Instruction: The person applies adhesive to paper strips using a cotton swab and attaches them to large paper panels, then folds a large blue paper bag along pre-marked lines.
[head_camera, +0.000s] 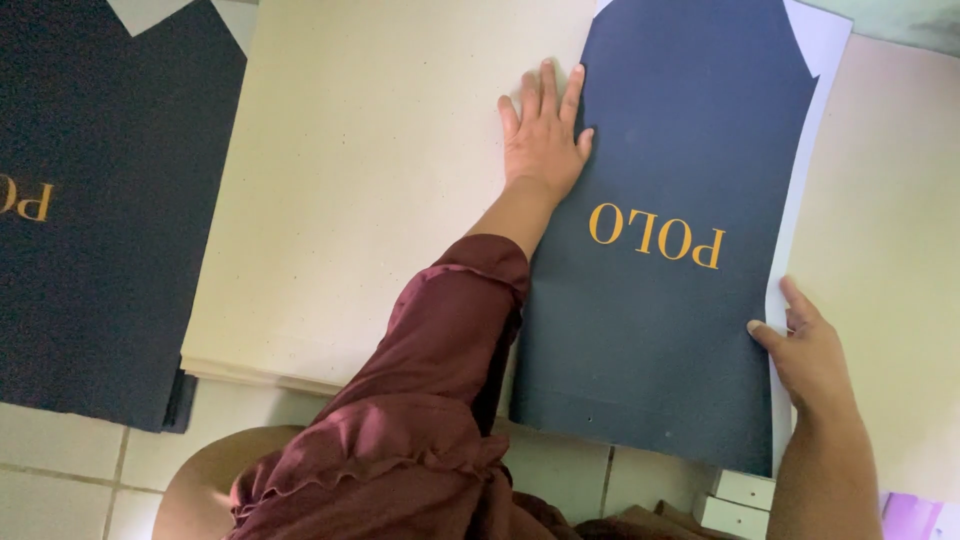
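Two of your hands steadied the navy sheet (670, 300) on the cream boards: left hand (543, 135) flat, fingers spread, right hand (808, 355) pinching its edge, which uneven pressure could skew.

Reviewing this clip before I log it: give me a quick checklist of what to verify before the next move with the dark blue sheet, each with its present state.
1. Left hand flat on dark blue sheet, at its left edge: ok.
2. Right hand grips the sheet's right edge, thumb on top: ok.
3. Sheet lies flat, no visible creases: ok.
4. Sheet squared with the white backing sheet beneath: not ok, white shows along the right side only.
5. Cream board stack edges aligned: cannot tell.
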